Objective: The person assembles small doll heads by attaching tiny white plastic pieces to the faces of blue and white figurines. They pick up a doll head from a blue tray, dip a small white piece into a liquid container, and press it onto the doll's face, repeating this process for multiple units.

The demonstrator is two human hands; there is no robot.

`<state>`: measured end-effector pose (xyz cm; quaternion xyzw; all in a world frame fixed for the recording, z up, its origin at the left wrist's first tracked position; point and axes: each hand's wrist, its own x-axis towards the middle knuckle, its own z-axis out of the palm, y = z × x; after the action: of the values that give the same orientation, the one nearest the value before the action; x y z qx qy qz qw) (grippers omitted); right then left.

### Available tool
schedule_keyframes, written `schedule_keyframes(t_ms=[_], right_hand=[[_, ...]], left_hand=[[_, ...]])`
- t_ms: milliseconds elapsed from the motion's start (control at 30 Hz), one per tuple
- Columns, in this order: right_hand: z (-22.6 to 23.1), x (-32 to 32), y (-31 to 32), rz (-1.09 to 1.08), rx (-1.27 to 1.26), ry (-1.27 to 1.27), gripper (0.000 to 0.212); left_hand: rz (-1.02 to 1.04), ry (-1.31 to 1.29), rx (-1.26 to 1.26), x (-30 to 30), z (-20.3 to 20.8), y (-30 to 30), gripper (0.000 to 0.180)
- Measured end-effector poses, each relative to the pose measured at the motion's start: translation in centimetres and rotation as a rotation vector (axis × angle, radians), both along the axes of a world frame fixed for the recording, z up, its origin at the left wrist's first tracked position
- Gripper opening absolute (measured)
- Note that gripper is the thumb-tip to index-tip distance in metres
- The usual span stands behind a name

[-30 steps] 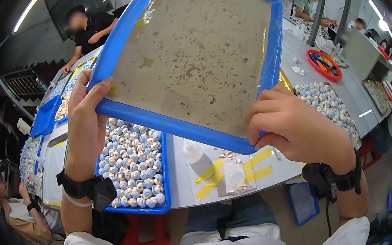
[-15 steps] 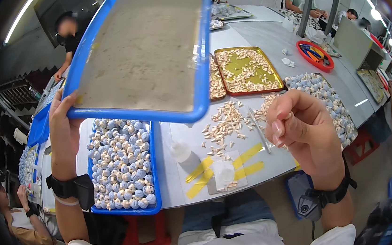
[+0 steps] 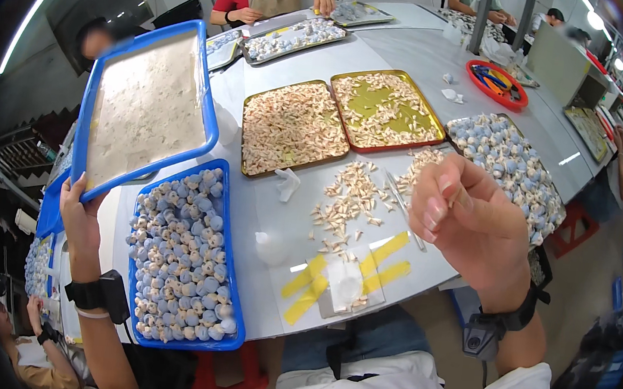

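Blue shallow tray [image 3: 153, 97] | head view: aloft, tilted, just beyond ball-filled tray [image 3: 188, 343] | left hand [image 3: 82, 223]: fingers pinching its near corner | right hand [image 3: 477, 229]: fingers curled, can't tell if pinching anything | risk: lopsided one-corner grip could twist, dropping it onto balls [image 3: 182, 257]

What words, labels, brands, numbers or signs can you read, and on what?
None can be read. The blue-rimmed, grey-bottomed rectangular tray in the left hand and the small white plastic bottle show no legible print; any print farther back would be too small or blurred.
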<state>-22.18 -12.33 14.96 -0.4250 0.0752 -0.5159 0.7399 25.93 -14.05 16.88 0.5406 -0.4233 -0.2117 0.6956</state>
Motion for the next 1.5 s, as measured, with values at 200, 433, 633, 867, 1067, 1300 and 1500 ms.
schedule_keyframes(t_ms=[200, 433, 633, 867, 1067, 1300, 1500], right_hand=[[-1.1, -2.0, 0.1, -0.317, 0.050, 0.203, 0.013], [-4.2, -5.8, 0.3, -0.557, 0.062, 0.362, 0.020], [-6.1, -6.2, 0.8, -0.628, 0.147, 0.409, 0.023], [-6.2, -7.3, 2.4, -0.677, 0.164, 0.447, 0.021], [-6.8, -6.8, 3.2, -0.627, 0.196, 0.497, 0.022], [-7.7, -6.6, 3.8, -0.595, 0.174, 0.478, 0.025], [-8.1, -4.7, 3.6, -0.501, 0.154, 0.496, 0.022]], left_hand=[[0.188, 0.042, -0.028, 6.4, -3.5, -2.9, 0.024], [0.201, 0.047, 0.039, 7.6, -5.7, -7.6, 0.020], [0.064, 0.099, 0.081, 7.5, -8.3, -13.8, 0.025], [-0.068, 0.275, 0.070, 6.1, -10.6, -16.8, 0.048], [-0.114, -0.275, 0.440, 5.8, -7.3, -9.1, 0.047], [-0.580, -0.721, 0.822, -1.9, -2.8, 4.6, 0.040], [-0.639, -0.992, 0.581, -7.8, -1.2, 3.7, 0.033]])
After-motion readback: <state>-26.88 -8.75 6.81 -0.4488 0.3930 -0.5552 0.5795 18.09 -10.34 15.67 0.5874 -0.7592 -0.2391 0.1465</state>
